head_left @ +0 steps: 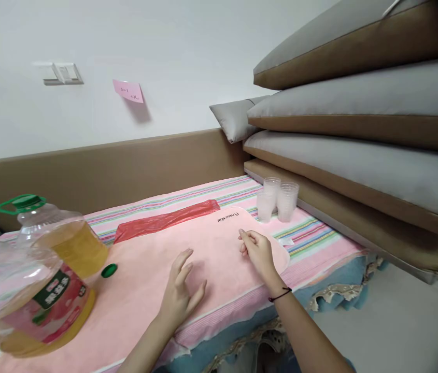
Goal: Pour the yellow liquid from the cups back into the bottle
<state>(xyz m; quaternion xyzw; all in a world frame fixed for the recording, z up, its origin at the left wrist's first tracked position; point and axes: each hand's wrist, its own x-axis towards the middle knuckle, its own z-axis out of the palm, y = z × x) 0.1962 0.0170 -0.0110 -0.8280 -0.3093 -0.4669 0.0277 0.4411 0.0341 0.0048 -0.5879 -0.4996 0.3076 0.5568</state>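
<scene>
My left hand (180, 287) hovers over the pink mat (211, 259) with its fingers apart and nothing in it. To its right, my right hand (256, 251) is held above the mat with its fingers curled in; whatever they may hold is too small to make out. Beyond the right hand stand stacks of clear plastic cups (287, 202). A green cap (109, 270) lies on the mat left of my left hand. At the left are a labelled large bottle (47, 305) of yellow liquid and, behind it, another bottle (82, 248) with a green handle and cap.
A folded red plastic sheet (164, 220) lies along the mat's far edge. Large grey and brown cushions (358, 98) are stacked at the right. A brown backboard (125, 166) runs along the wall, below a pink note (128, 90). The striped cloth's front edge is frilled.
</scene>
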